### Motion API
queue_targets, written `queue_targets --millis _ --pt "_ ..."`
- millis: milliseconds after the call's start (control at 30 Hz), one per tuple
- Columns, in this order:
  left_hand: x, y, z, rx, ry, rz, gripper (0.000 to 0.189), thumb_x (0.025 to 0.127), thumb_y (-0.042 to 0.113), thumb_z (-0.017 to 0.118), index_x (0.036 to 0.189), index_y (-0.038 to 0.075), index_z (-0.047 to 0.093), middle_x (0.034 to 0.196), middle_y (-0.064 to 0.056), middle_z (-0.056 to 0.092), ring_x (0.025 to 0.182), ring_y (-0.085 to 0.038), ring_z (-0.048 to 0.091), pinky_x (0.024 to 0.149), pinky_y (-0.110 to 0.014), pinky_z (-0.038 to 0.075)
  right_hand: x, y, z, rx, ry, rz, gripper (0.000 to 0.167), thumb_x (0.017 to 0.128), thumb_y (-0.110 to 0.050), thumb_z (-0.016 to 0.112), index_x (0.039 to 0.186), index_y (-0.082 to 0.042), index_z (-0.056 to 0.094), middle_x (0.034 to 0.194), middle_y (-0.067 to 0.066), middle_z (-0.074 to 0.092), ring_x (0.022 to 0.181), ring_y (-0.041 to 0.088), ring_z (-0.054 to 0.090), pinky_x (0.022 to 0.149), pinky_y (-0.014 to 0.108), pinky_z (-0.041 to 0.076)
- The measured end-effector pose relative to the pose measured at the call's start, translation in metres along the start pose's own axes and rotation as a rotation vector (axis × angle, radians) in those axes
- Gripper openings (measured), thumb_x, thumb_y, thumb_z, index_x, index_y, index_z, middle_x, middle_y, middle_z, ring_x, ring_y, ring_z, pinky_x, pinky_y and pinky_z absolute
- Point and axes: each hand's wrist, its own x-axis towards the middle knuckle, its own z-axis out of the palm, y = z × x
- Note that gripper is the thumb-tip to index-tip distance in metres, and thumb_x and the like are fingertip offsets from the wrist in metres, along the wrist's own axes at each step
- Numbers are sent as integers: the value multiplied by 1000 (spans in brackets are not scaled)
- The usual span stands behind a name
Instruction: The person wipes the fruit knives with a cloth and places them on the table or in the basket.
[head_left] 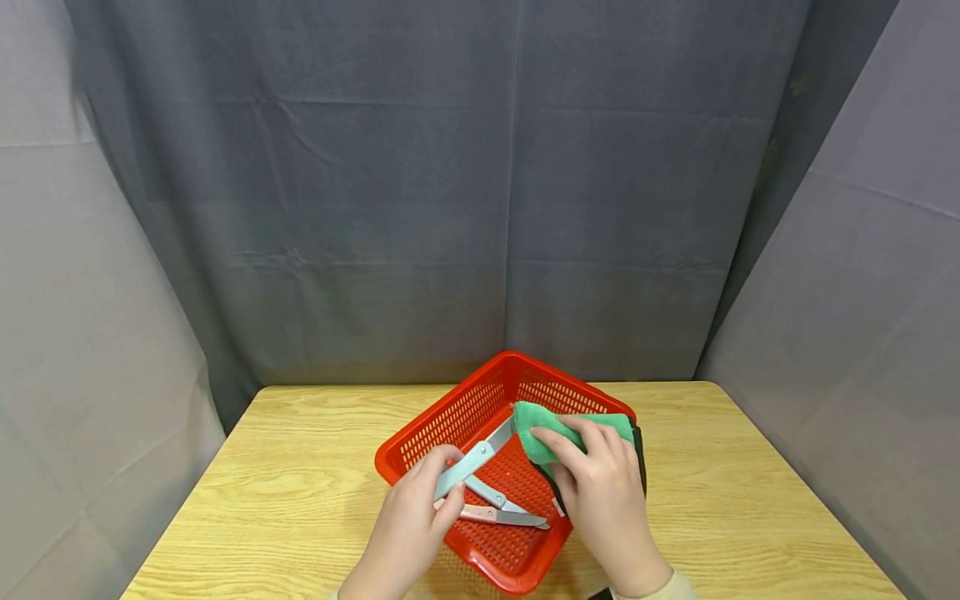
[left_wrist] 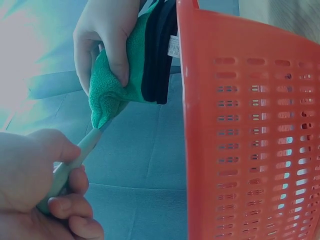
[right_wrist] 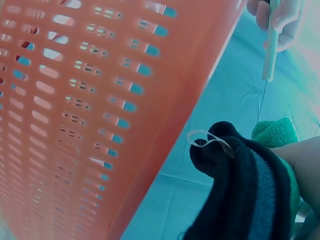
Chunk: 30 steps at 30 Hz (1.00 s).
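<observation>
My left hand (head_left: 411, 515) grips the light blue handle of a folding knife (head_left: 467, 468) above the basket. The knife's blade is out and points up and to the right, its tip hidden by a green cloth (head_left: 534, 419). With my right hand (head_left: 602, 487) I hold this cloth, which is folded and edged in black, around the blade's end. In the left wrist view the cloth (left_wrist: 132, 60) bunches close to the handle. Below, inside the red basket (head_left: 427, 421), lie another light blue folding knife (head_left: 486, 492) and a pink-handled one (head_left: 480, 512), their blades out.
The slotted plastic basket stands at an angle on a light wooden table (head_left: 300, 467). A dark grey curtain (head_left: 375, 208) hangs behind the table, with paler cloth walls (head_left: 862, 333) at both sides. A white label (left_wrist: 174, 46) sticks out from the cloth's black edge.
</observation>
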Motion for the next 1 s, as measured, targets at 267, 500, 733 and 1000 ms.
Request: queue_targets --millis 267,500,733,1000 --pt "1 -1 -1 7 -12 -36 28 93 10 69 119 15 62 85 7 56 61 -3 41 56 -20 40 3 -1 -5 -7 77 -21 58 70 6 85 117 -28 76 119 10 70 98 35 61 78 51 46" --pt "2 -2 -1 13 1 -46 27 93 9 69 118 17 61 79 5 52 59 -2 38 55 -20 38 2 -11 -10 42 45 -86 61 68 2 89 119 -29 76 121 8 69 102 30 61 82 52 48" --pt "2 -2 -2 6 -2 -58 28 93 10 69 118 18 62 80 5 53 58 -2 37 54 -20 38 -1 -16 -8 60 -40 -139 52 75 -2 85 118 -30 76 120 6 70 103 27 60 85 48 48" --pt "2 0 -2 -3 -18 -58 29 94 10 68 120 19 61 84 5 55 58 -2 39 54 -20 40 -4 -19 -5 61 -83 -152 52 74 -8 90 119 -30 75 122 5 69 106 28 61 87 49 48"
